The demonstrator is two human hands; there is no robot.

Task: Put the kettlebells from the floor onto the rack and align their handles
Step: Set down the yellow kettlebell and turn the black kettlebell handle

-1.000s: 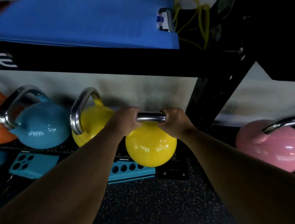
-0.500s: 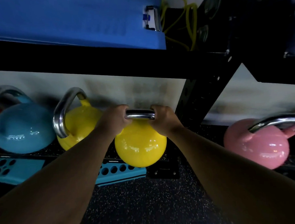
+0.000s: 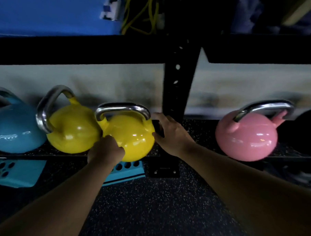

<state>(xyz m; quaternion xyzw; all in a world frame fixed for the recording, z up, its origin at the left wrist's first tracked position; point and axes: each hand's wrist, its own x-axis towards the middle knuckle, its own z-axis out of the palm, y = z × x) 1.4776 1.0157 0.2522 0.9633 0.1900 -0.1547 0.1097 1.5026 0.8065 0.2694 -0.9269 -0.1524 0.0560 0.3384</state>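
Observation:
A yellow kettlebell with a steel handle sits on the rack's low shelf, its handle running left to right. My left hand presses on its lower left side. My right hand cups its right side, next to the rack's black upright. A second yellow kettlebell touches it on the left, with its handle turned at an angle. Further left stands a blue kettlebell. A pink kettlebell rests on the shelf to the right of the upright.
A blue mat and yellow cords lie on the shelf above. Teal blocks with holes sit under the low shelf. Speckled black rubber floor fills the foreground.
The yellow kettlebell came down from the air onto the shelf. Both hands left its handle and moved down to its body, one on each side.

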